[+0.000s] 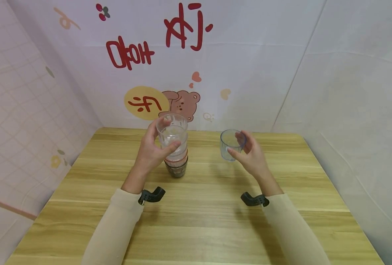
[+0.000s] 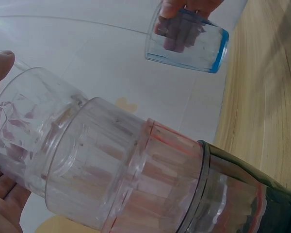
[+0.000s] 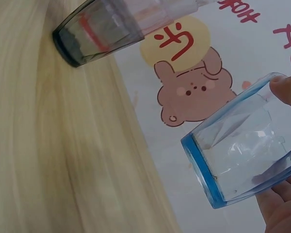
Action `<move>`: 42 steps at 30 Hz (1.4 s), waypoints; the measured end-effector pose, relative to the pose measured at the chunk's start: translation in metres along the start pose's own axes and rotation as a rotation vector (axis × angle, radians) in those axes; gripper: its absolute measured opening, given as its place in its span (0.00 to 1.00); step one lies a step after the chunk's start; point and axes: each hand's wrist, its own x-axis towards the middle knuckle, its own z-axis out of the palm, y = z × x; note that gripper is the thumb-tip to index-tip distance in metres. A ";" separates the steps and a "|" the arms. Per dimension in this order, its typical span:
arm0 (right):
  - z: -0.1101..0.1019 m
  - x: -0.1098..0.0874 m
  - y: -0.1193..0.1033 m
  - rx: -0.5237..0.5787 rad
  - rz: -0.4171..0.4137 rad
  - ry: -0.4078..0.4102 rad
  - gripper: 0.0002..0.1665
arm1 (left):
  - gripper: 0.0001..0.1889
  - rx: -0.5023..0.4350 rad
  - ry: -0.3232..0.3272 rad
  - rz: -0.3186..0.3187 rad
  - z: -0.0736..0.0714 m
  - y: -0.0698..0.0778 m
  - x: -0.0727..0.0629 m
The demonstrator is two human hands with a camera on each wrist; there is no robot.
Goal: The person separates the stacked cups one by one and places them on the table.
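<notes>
My left hand (image 1: 149,147) grips the uppermost clear cup (image 1: 172,129) of a nested stack, thumb on the near side. Below it come another clear cup (image 2: 94,160), a red-tinted cup (image 2: 160,179) and, lowest, a dark grey cup (image 1: 177,170). Whether the stack touches the table or is slightly raised, I cannot tell. To the right, a clear blue-tinted cup (image 1: 228,151) with a blue base is held upright above the table by my right hand (image 1: 254,160), thumb and fingers on opposite sides. Both cup walls partly show the fingers through them.
The wooden table (image 1: 196,228) spans the area under both arms. A white cloth backdrop (image 1: 259,73) with red characters and a printed bear (image 1: 182,105) rises directly behind its far edge. More cloth walls stand at the left and right. Each wrist wears a black strap mount.
</notes>
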 end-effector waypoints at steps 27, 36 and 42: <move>0.014 -0.010 0.048 0.039 0.159 0.024 0.56 | 0.44 -0.028 0.012 0.014 0.002 -0.004 0.000; 0.006 -0.012 0.059 0.073 0.194 0.053 0.57 | 0.44 -0.035 0.011 -0.002 0.002 -0.003 0.001; 0.000 -0.014 0.064 0.101 0.185 0.071 0.55 | 0.44 -0.028 0.011 0.005 0.001 -0.004 0.001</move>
